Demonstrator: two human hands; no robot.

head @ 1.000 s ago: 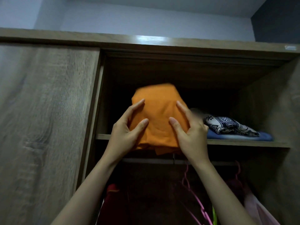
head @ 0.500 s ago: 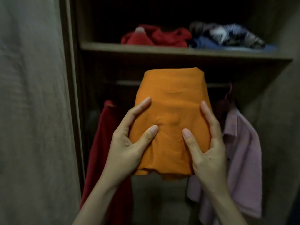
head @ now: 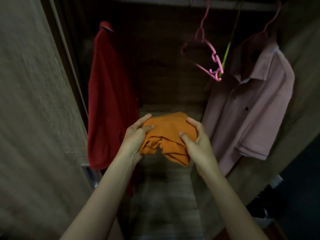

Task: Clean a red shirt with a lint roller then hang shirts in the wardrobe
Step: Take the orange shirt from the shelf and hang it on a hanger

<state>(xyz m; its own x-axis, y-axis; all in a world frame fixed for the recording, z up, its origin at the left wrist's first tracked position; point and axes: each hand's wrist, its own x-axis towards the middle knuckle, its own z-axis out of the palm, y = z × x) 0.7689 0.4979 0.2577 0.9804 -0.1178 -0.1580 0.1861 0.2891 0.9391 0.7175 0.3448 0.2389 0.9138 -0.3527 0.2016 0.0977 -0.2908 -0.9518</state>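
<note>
Wardrobe open, interior dark; sliding door of pale wood grain fills the whole left side of the view. Wardrobe floor is bare wood grain below the forearms.

Red shirt hangs at the left of the opening, close beside the door edge, full length and slack. Pink collared shirt hangs at the right on a pink hanger, collar open, a short sleeve drooping at its lower right edge (one dark button shows on the placket).

Orange shirt, folded into a compact bundle, is held low in the middle of the opening, between the two hanging shirts and touching neither. Loose folds sag from its underside.

Left hand grasps the bundle's left end, thumb on top and fingers curled over the far edge. Right hand grasps the right end in the same way, thumb pressed into the cloth.

Empty pink hanger dangles at upper right, tilted. Thin green hanger hangs just beside it, their lower ends meeting.
</note>
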